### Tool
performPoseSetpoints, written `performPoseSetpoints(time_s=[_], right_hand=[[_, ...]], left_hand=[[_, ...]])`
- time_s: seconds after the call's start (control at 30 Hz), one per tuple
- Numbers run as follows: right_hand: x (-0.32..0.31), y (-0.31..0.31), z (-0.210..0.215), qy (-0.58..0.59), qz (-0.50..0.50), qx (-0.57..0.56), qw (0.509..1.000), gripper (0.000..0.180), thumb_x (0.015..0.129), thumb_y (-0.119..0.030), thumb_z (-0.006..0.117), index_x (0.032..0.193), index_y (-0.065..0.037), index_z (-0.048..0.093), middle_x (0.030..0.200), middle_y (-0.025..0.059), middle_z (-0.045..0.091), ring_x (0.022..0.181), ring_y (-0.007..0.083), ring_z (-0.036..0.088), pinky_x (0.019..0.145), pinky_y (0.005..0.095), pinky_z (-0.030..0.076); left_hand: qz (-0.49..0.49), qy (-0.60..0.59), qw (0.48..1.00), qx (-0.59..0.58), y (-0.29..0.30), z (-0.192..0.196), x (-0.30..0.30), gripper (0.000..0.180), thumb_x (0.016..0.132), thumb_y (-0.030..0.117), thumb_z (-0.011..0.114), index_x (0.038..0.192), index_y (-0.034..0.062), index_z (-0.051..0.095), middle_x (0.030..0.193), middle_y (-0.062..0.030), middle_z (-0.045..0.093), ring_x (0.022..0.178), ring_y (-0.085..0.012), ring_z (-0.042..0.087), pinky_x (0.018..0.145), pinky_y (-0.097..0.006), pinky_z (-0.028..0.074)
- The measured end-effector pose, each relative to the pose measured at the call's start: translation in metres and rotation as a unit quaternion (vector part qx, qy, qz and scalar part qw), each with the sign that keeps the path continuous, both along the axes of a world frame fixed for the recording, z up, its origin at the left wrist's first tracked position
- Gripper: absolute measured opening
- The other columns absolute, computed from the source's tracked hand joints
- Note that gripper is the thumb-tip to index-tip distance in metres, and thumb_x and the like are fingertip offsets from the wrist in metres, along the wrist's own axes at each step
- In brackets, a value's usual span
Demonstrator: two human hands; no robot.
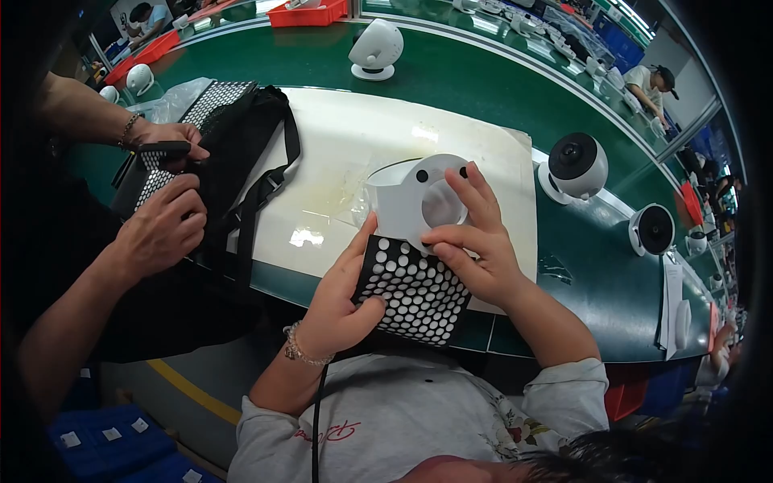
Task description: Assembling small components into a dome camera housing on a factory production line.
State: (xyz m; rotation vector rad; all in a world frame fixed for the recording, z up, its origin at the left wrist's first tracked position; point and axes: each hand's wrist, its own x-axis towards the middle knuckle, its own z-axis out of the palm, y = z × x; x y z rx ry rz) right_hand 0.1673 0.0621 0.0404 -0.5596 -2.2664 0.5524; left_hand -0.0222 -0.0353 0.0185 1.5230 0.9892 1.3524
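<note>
In front of me is a white plastic part (398,211) with a round opening and small black round pads on its flat rim. My left hand (342,310) grips a black sheet (415,294) covered in pale round dots, which lies against the part's near edge; the fingers reach behind, partly hidden. My right hand (483,253) is at the part's right side. Its thumb and index finger press together at the rim's near edge, by a black pad, while the other fingers extend along the far side. A crumpled clear plastic piece (362,205) shows behind the part.
A pale board (322,129) covers part of the green table (483,105). White ball-shaped devices on stands (376,48) (576,165) (651,231) surround it. At left, a co-worker's hands (165,221) work over another dotted sheet (229,95) and a black bag (241,153).
</note>
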Motion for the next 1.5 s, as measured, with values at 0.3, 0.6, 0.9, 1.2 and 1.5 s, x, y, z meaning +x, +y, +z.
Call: performPoseSetpoints(time_s=[0.3,0.6,0.9,1.2,1.5], right_hand=[[0.011,-0.003,-0.012,-0.123,-0.077,0.355,0.924,0.037,0.084,-0.048,0.043,0.102,-0.022,0.063,0.128,0.0066,0.043,0.124,0.0265,0.03,0.103,0.0452,0.008],[0.013,-0.001,-0.004,-0.087,-0.07,0.284,0.952,0.042,0.083,-0.049,0.046,0.107,-0.016,0.057,0.125,0.0079,0.042,0.123,0.0261,0.03,0.1,0.0448,0.015],[0.002,0.056,0.037,0.025,-0.055,-0.131,0.99,0.034,0.084,-0.032,0.053,0.103,-0.004,0.056,0.096,0.0061,0.05,0.09,0.0155,0.046,0.079,0.0261,0.036],[0.005,0.059,0.04,0.037,0.05,-0.45,0.891,0.024,0.082,-0.026,0.058,0.091,-0.004,0.059,0.077,0.0001,0.054,0.07,0.0085,0.049,0.066,0.0205,0.039],[0.044,0.152,0.027,0.17,-0.174,-0.293,0.924,0.011,0.084,-0.017,0.056,0.082,-0.006,0.055,0.077,0.0002,0.057,0.071,0.0103,0.054,0.065,0.0228,0.043]], left_hand=[[-0.001,-0.017,0.999,-0.028,-0.003,0.001,0.001,0.048,0.064,-0.002,0.04,0.111,-0.0058,0.05,0.135,-0.0253,0.026,0.132,-0.0289,0.015,0.101,-0.034,0.024],[-0.006,0.055,0.998,0.009,0.001,-0.001,-0.006,0.047,0.064,-0.002,0.042,0.11,-0.0065,0.05,0.137,-0.0251,0.024,0.132,-0.0294,0.013,0.101,-0.033,0.021],[-0.025,0.032,0.999,0.005,0.005,-0.002,-0.013,0.046,0.063,-0.002,0.044,0.109,-0.0056,0.051,0.136,-0.0251,0.026,0.132,-0.0292,0.013,0.102,-0.035,0.019],[-0.077,0.025,0.997,0.003,0.01,-0.016,-0.028,0.052,0.065,0.003,0.047,0.116,-0.0046,0.046,0.137,-0.0237,0.025,0.132,-0.0302,0.015,0.104,-0.037,0.016],[-0.084,-0.07,0.989,-0.099,0.012,-0.021,-0.034,0.064,0.067,0.0,0.048,0.128,-0.0061,0.031,0.137,-0.0187,0.028,0.127,-0.021,0.027,0.102,-0.031,0.021]])
